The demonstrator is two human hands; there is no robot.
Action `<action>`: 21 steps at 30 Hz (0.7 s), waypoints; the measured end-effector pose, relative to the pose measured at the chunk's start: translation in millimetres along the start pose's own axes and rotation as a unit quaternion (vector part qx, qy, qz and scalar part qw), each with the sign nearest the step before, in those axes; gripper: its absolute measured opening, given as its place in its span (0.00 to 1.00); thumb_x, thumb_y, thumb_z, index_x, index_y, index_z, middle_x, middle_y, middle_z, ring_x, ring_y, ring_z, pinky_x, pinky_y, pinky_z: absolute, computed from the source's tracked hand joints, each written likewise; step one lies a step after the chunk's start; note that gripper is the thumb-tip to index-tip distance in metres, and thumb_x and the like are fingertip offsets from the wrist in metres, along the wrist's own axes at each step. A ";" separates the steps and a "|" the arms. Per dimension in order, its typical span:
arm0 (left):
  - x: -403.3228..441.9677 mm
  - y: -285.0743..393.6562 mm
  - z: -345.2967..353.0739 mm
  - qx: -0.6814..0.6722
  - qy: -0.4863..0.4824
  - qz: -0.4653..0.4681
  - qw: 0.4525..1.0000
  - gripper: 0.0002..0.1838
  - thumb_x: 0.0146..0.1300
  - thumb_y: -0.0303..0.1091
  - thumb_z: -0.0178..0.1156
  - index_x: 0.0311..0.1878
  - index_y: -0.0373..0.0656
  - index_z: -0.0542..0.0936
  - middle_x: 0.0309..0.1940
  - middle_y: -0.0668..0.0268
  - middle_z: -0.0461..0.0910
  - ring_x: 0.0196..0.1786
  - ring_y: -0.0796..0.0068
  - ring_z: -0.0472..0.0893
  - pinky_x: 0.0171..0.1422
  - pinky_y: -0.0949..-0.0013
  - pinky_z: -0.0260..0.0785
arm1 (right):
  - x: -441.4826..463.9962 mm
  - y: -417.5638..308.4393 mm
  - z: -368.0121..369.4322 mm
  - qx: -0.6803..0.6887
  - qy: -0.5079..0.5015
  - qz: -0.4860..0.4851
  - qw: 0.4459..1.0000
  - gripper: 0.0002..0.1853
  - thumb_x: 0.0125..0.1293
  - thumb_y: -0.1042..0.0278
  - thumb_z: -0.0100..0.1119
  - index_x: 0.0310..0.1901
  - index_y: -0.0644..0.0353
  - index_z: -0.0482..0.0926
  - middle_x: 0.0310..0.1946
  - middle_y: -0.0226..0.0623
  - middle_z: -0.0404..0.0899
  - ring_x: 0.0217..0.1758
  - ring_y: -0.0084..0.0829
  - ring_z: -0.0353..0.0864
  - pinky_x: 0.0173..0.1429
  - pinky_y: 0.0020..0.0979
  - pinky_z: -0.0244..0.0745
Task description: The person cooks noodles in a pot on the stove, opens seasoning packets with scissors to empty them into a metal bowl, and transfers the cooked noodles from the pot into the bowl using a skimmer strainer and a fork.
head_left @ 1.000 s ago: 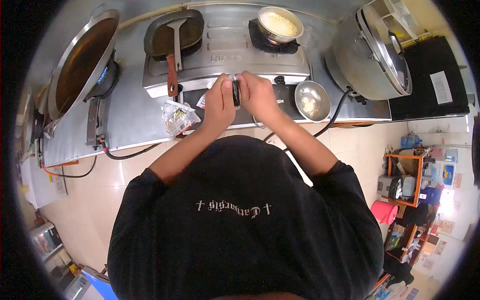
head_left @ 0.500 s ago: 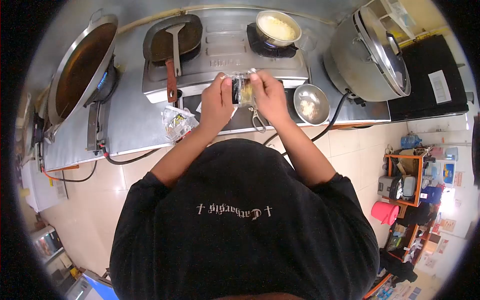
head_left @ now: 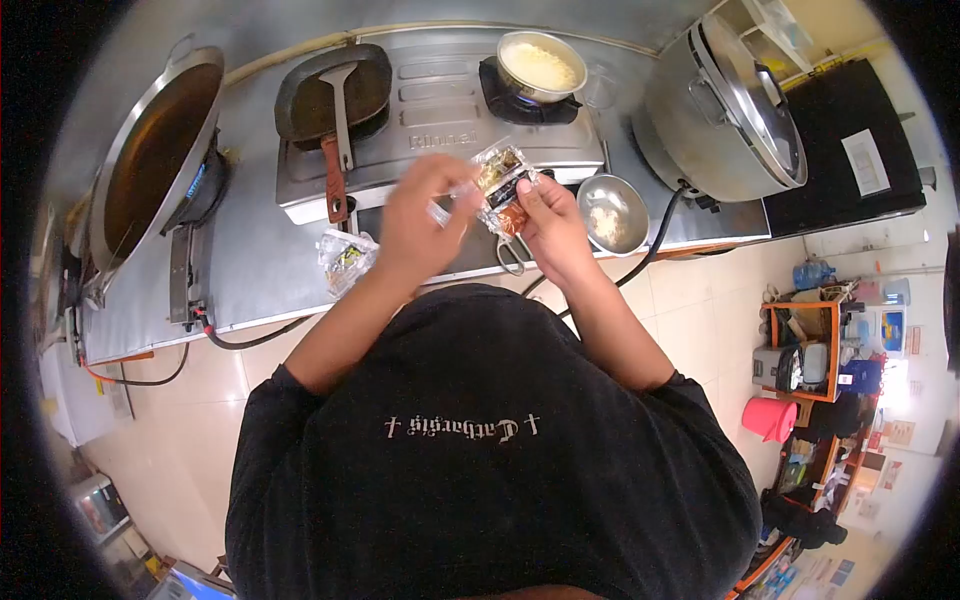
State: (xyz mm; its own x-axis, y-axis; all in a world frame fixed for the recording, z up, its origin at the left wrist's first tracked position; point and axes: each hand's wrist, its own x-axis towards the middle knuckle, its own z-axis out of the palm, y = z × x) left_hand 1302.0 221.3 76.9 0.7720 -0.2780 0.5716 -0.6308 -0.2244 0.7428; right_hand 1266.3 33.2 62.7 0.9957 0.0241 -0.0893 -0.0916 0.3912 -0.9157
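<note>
Metal counter (head_left: 250,215) below — right hand (head_left: 556,226) pinches sachet (head_left: 501,172), left hand (head_left: 424,220) too blurred to tell.

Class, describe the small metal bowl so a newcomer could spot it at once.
Start from the silver two-burner stove. Off its front right corner, near the counter's edge, sits a small round metal bowl with pale bits at the bottom. Unlike the fuller pot on the burner, it stands off the stove.

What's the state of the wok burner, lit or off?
Lit: blue flames show at the burner, under the wok.
</note>
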 end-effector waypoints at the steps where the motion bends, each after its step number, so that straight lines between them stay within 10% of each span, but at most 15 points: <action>1: 1.3 -4.1 -2.2 -0.001 -0.003 -0.002 1.000 0.20 0.61 0.40 0.67 0.53 0.41 0.79 0.44 0.60 0.81 0.45 0.64 0.81 0.50 0.66 0.73 | -1.1 -3.9 -1.9 0.002 0.002 0.002 1.000 0.14 0.76 0.61 0.52 0.47 0.64 0.78 0.33 0.29 0.81 0.36 0.18 0.79 0.41 0.24 0.75; 7: 4.8 -19.6 -15.0 -0.379 -0.177 -0.325 0.848 0.15 0.72 0.36 0.57 0.52 0.34 0.79 0.44 0.63 0.83 0.43 0.79 0.81 0.50 0.74 0.74 | 4.8 -30.5 -1.0 -0.243 -0.100 -0.041 0.964 0.11 0.76 0.68 0.51 0.51 0.65 0.78 0.37 0.29 0.82 0.37 0.15 0.77 0.43 0.22 0.74; 17: -7.7 -15.8 -7.0 -0.290 -0.100 -0.234 0.922 0.17 0.69 0.36 0.62 0.54 0.35 0.75 0.44 0.65 0.83 0.43 0.79 0.81 0.51 0.71 0.75 | 12.7 -38.4 9.6 -0.186 -0.077 -0.042 0.979 0.10 0.70 0.79 0.55 0.51 0.65 0.75 0.39 0.29 0.81 0.37 0.14 0.76 0.42 0.21 0.73; 21: -7.2 -34.3 -2.3 -0.608 -0.142 -0.288 0.726 0.21 0.72 0.42 0.57 0.59 0.36 0.71 0.54 0.64 0.78 0.55 0.76 0.77 0.60 0.67 0.70 | 10.5 -49.7 9.1 -0.112 -0.208 -0.077 0.969 0.04 0.68 0.79 0.54 0.43 0.61 0.75 0.40 0.31 0.81 0.48 0.23 0.78 0.55 0.29 0.72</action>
State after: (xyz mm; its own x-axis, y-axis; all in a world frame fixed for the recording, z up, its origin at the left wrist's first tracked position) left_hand 1318.3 233.1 48.1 0.7243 -0.6851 0.0775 0.4588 0.5629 0.6875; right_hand 1281.5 22.4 110.8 0.9126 0.3678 0.1784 0.1050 0.2110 -0.9718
